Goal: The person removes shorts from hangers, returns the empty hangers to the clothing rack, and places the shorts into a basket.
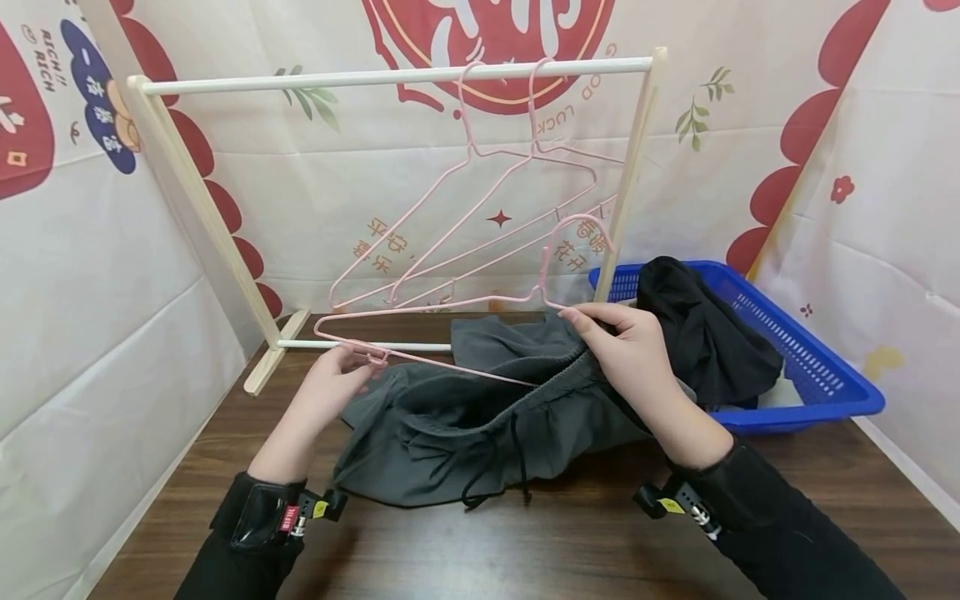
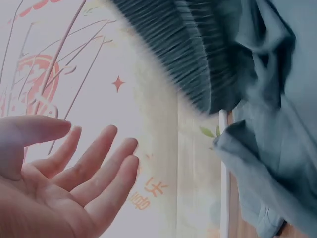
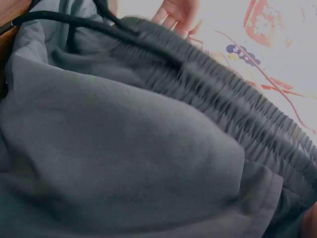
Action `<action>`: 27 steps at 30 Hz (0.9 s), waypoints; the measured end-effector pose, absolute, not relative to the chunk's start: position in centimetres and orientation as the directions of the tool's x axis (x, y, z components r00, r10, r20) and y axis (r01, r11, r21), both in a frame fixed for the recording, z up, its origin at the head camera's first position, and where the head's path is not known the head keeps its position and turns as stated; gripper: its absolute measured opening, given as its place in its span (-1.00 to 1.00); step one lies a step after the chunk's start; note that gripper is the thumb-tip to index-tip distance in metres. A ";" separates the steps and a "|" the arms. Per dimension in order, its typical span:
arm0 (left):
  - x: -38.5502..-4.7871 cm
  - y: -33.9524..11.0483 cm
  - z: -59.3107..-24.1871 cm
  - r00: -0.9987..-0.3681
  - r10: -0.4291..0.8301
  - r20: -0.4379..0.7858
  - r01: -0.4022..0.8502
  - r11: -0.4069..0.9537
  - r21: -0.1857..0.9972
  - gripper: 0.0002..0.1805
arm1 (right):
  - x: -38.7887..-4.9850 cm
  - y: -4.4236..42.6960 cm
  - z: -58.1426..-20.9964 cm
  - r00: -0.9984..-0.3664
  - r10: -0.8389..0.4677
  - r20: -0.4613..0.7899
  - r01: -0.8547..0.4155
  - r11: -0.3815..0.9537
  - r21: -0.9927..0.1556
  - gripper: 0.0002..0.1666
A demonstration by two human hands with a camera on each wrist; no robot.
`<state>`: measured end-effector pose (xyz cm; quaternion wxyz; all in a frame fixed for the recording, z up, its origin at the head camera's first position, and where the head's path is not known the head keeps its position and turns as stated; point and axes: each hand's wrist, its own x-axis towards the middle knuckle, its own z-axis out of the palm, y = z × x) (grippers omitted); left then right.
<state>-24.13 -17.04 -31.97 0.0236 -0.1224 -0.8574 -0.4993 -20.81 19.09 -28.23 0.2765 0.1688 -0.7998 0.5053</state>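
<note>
Dark grey drawstring pants (image 1: 480,433) lie bunched on the table, their elastic waistband (image 3: 213,94) gathered and facing up. My right hand (image 1: 630,350) pinches the waistband at its right end, close to the shoulder of a pink wire hanger (image 1: 442,308). The hanger's lower bar runs into the waist opening. At the hanger's left end is my left hand (image 1: 341,379), beside a small pink clip (image 1: 377,357). In the left wrist view its fingers (image 2: 111,173) are spread and loosely bent, holding nothing. Most of the right hand is out of the right wrist view.
Behind stands a rack with a white rail (image 1: 315,81) and wooden legs; two pink hangers (image 1: 431,200) hang from it. A blue basket (image 1: 832,400) at the right holds a black garment (image 1: 697,333) and something pale. A printed cloth (image 1: 300,183) encloses the table (image 1: 585,550).
</note>
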 end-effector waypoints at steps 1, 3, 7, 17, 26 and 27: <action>-24.1 -17.3 -31.9 -0.967 0.187 0.170 0.238 0.449 0.861 -0.68 | -20.8 19.1 -28.2 -0.790 0.009 0.613 -0.548 0.438 -0.713 -0.78; -24.1 -17.7 -31.9 -0.963 0.189 0.194 0.256 0.401 0.880 -0.64 | -20.8 19.1 -28.2 -0.792 0.009 0.610 -0.543 0.445 -0.712 -0.78; -24.1 -18.7 -31.8 -0.944 0.225 0.243 0.296 0.247 0.923 -0.54 | -20.8 19.1 -28.2 -0.795 0.016 0.606 -0.535 0.452 -0.714 -0.76; -23.2 -20.3 -31.2 -0.894 0.265 0.360 0.372 -0.006 0.928 -0.76 | -20.6 19.0 -28.2 -0.803 -0.004 0.596 -0.527 0.472 -0.707 -0.75; -21.9 -21.3 -30.7 -0.865 0.358 0.353 0.454 0.257 0.853 -0.58 | -20.5 19.0 -28.2 -0.807 -0.050 0.588 -0.528 0.505 -0.683 -0.76; -21.8 -21.4 -30.6 -0.863 0.367 0.346 0.451 0.253 0.856 -0.54 | -20.5 19.0 -28.2 -0.809 -0.056 0.585 -0.526 0.511 -0.680 -0.75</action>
